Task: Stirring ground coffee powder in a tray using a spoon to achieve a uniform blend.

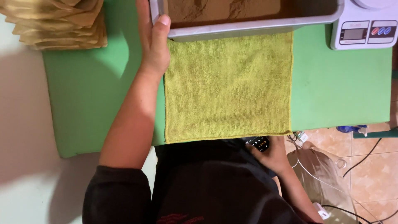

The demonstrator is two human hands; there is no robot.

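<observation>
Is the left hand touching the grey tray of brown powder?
Touching. The head view shows the left hand against the grey tray's left corner, thumb resting on its rim.
</observation>
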